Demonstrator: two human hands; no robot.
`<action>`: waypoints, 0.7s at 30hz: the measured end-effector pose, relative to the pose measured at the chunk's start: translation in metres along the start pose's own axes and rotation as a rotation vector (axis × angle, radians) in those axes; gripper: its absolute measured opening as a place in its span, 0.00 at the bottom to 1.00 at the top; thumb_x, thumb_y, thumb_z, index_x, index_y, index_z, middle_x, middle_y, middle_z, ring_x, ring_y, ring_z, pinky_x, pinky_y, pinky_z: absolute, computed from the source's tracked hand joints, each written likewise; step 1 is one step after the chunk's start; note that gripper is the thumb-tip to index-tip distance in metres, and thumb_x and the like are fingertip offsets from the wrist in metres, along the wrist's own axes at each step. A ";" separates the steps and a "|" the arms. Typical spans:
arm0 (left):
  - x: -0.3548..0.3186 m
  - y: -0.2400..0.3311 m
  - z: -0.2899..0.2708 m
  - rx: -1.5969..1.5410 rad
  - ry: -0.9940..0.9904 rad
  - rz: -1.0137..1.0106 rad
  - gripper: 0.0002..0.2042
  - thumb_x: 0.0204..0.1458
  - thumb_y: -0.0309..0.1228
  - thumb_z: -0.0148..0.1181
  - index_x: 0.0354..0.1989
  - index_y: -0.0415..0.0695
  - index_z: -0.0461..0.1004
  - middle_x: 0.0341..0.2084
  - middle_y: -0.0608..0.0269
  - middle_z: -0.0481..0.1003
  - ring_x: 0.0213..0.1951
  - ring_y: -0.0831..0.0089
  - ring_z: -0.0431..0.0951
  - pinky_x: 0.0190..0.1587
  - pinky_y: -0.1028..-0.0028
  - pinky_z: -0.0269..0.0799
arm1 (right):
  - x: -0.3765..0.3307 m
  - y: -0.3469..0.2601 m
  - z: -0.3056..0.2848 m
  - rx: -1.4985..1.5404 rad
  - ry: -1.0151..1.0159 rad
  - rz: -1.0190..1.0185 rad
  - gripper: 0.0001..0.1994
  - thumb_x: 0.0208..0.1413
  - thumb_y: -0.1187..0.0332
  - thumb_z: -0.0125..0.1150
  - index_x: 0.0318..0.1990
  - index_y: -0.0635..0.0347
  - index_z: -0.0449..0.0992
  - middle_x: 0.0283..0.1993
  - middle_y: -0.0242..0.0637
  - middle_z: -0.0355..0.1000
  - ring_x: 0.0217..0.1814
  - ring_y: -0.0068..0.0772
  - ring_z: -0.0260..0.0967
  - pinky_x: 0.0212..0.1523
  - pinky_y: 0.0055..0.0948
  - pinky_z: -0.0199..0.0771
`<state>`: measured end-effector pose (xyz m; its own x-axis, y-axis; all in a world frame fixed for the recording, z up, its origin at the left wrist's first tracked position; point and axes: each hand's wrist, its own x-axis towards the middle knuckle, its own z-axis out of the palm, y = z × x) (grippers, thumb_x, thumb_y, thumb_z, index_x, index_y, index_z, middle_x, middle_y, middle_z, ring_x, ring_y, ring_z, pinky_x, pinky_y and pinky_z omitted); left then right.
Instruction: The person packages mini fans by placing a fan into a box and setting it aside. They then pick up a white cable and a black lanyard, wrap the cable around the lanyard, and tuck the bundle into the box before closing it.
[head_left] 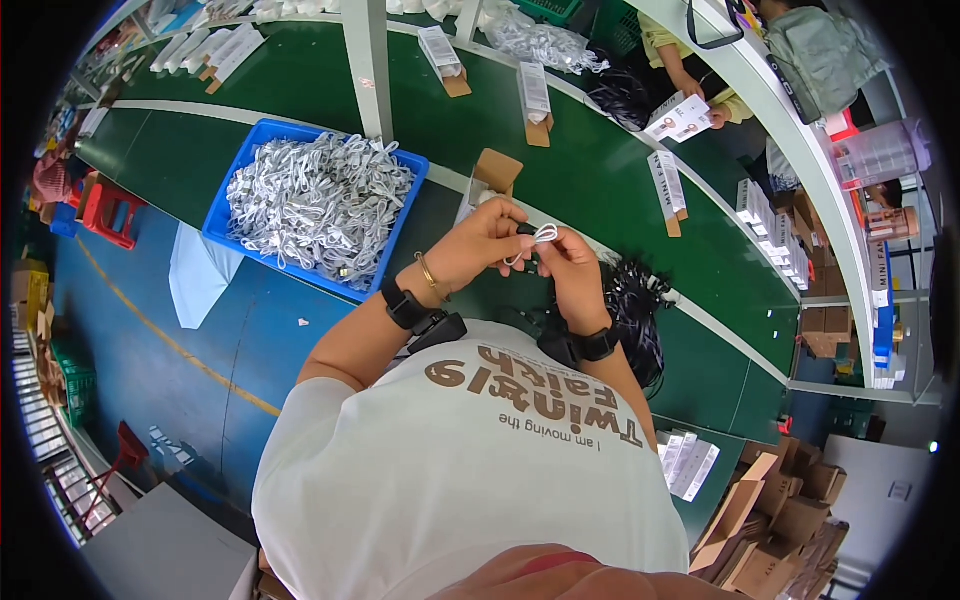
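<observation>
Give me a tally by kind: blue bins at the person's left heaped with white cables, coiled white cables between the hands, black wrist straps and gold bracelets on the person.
Blue bin: 1
Coiled white cable: 1
Black wrist straps: 2
Gold bracelet: 1
Total: 5

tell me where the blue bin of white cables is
In the head view, the blue bin sits left of the person's left hand, its far edge by the foot of the white post.
</observation>
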<state>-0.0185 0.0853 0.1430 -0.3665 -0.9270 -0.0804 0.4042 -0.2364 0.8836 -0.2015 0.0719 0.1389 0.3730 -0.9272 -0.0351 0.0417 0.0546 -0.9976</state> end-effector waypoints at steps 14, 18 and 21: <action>0.017 -0.041 -0.004 0.679 0.176 0.203 0.07 0.51 0.30 0.59 0.33 0.43 0.67 0.27 0.66 0.73 0.30 0.80 0.73 0.31 0.81 0.68 | -0.030 -0.012 -0.003 -1.090 -0.217 -0.279 0.08 0.56 0.72 0.51 0.41 0.64 0.70 0.31 0.39 0.69 0.28 0.37 0.65 0.31 0.30 0.66; 0.008 -0.036 -0.003 1.055 0.031 0.350 0.07 0.49 0.27 0.60 0.33 0.42 0.68 0.28 0.66 0.72 0.32 0.80 0.72 0.33 0.80 0.67 | -0.019 -0.038 -0.011 -1.051 -0.330 -0.338 0.08 0.54 0.72 0.51 0.40 0.65 0.69 0.32 0.45 0.69 0.32 0.46 0.67 0.34 0.37 0.68; 0.000 -0.014 0.002 0.711 -0.228 0.191 0.08 0.47 0.24 0.61 0.34 0.41 0.69 0.28 0.65 0.71 0.32 0.78 0.72 0.34 0.78 0.67 | -0.006 -0.037 -0.021 -0.805 -0.171 -0.250 0.07 0.53 0.72 0.52 0.38 0.64 0.69 0.33 0.46 0.69 0.33 0.48 0.68 0.35 0.38 0.68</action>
<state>-0.0254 0.0892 0.1316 -0.5390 -0.8318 0.1328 -0.1292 0.2374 0.9628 -0.2243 0.0676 0.1747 0.5774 -0.8051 0.1360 -0.5052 -0.4831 -0.7151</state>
